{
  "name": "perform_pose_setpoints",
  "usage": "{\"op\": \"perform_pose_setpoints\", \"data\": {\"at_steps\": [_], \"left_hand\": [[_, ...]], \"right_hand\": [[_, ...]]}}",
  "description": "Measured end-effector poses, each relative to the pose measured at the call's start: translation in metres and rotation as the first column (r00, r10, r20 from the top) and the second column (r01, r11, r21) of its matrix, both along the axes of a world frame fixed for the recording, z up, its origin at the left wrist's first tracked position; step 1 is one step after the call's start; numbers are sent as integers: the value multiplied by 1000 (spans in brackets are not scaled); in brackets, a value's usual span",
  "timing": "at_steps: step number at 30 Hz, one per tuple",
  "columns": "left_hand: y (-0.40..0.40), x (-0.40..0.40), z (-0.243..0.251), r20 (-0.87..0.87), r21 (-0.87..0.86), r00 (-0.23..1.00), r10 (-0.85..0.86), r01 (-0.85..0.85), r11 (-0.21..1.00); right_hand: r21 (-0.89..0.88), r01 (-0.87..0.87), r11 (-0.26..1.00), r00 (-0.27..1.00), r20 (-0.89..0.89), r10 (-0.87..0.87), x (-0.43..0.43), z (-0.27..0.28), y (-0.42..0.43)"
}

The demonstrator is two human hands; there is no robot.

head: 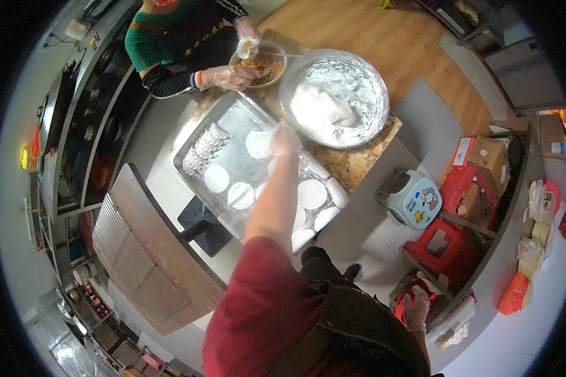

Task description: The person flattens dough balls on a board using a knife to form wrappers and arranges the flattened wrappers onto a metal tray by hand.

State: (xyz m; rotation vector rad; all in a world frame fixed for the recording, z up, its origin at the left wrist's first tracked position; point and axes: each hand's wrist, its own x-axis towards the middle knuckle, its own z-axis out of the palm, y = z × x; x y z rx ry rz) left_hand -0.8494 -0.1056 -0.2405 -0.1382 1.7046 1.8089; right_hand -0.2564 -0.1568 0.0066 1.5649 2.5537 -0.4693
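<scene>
My left hand (284, 140), in a clear plastic glove, reaches over the metal tray (239, 112). Its fingertips meet the edge of a round white dough wrapper (258, 144); whether they grip it is hidden. More flat wrappers lie on the tray, among them one wrapper (217, 178) near the left wall and another wrapper (312, 194) at the right end. A stack of pleated dumplings (206, 149) runs along the tray's left side. Low at the right, beside the shelf unit, my gloved right hand (416, 307) hangs with fingers apart, holding nothing.
A large metal basin (379, 75) with white dough (318, 106) stands beyond the tray. Across the table, a co-worker's gloved hands (228, 77) work at a bowl of filling (264, 70). A plastic stool (414, 200) and a red stool (438, 247) are to the right, a wooden board (146, 254) left.
</scene>
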Motion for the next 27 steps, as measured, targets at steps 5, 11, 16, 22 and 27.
{"op": "perform_pose_setpoints", "data": {"at_steps": [5, 11, 16, 22, 27], "left_hand": [[-11, -19, -64, -564, -757, 548, -618, -44, 652], [-16, 3, -30, -24, 50, 997, 79, -78, 996], [-14, -5, -39, -90, 68, 996, 2, 4, 998], [-29, -19, -42, -106, -57, 993, -60, 54, 997], [-27, -6, 32, 424, 164, 881, 210, -303, 939]], "right_hand": [[-97, -9, 995, 1000, -10, 8, 9, -12, -16], [-135, 132, 982, 990, 61, -124, 15, -10, -31], [-155, 135, 979, 989, 88, -123, 34, -15, -41], [-160, 141, 977, 989, 75, -130, 32, -17, -44], [-177, 144, 974, 989, 41, -139, 41, -21, -51]]}}
